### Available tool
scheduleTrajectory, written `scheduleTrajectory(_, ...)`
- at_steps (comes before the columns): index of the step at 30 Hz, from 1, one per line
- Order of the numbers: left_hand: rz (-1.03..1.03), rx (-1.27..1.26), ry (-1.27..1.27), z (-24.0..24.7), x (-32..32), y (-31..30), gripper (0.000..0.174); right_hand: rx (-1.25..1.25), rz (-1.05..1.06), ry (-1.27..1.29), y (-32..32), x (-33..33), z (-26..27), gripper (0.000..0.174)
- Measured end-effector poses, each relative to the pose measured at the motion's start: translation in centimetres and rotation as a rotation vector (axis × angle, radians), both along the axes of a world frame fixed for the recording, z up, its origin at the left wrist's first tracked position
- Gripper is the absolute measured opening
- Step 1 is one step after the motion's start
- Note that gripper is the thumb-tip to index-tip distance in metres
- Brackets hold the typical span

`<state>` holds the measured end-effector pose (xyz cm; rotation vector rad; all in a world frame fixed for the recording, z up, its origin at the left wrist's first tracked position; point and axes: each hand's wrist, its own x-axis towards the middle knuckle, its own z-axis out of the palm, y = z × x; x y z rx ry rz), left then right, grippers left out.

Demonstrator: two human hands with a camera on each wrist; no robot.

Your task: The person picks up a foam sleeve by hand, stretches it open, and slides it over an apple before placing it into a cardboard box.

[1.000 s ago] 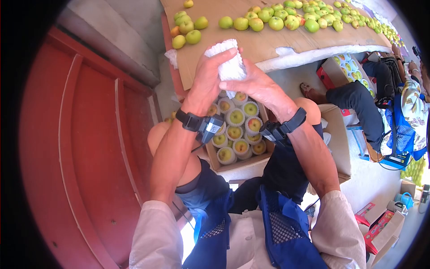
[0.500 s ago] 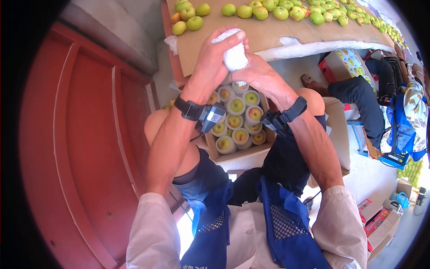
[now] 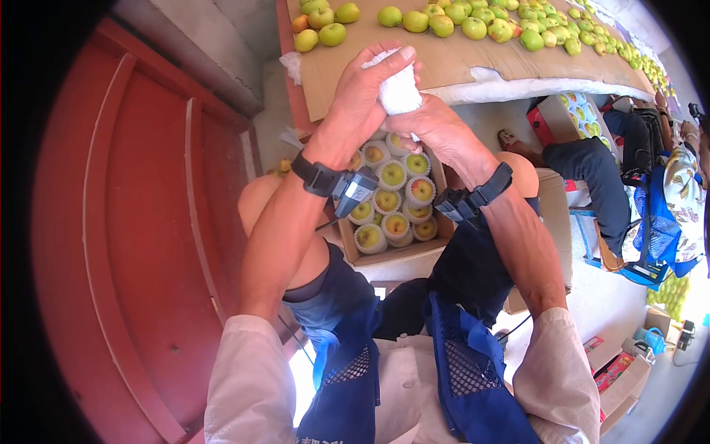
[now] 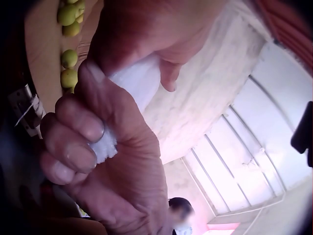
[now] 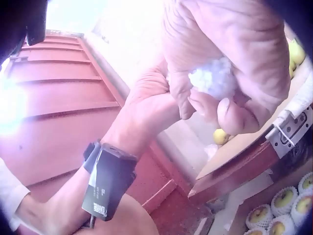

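Observation:
A white foam net (image 3: pixel 400 92), bulging around something hidden, is between both hands above the cardboard table edge. My left hand (image 3: pixel 356 100) grips its upper part, thumb laid across it in the head view. My right hand (image 3: pixel 442 132) has its fingers curled around the lower end. In the left wrist view the smooth side of the net (image 4: pixel 142 81) shows between the hands, and its frilled end pokes out by my right fingers (image 4: pixel 80 156). The right wrist view shows the frilled end (image 5: pixel 215 78) inside my curled right hand (image 5: pixel 232 58).
Below the hands stands a carton (image 3: pixel 403 257) of netted apples. Loose green apples (image 3: pixel 474 29) lie on the cardboard-covered table (image 3: pixel 355 66). A red door (image 3: pixel 148 222) is at left; another person's leg (image 3: pixel 588 159) and another apple carton are at right.
My right hand has slid down from the side of the foam net to its lower end, its fingers now curled there. My left hand keeps its grip. The net is slightly higher in view.

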<state>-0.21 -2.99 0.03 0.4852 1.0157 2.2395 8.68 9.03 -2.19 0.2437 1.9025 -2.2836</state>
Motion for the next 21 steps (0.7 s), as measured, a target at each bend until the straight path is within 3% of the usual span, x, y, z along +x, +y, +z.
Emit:
scheduleTrajectory(5, -0.046, -0.016, -0.052, -0.6, -0.9, -0.2, 0.025, 0.201, -0.072, 0.027, -1.1, 0.0, 0.2, 0.015)
scheduleTrajectory(10, -0.074, -0.021, -0.136, -1.3, -1.0, -0.6, 0.024, 0.166, -0.034, -0.002, -1.1, -0.6, -0.7, 0.014)
scheduleTrajectory(21, -0.069, 0.002, -0.017, -0.9, -1.3, -1.3, 0.026, 0.264, 0.004, 0.025, -0.7, -0.7, -0.1, 0.019)
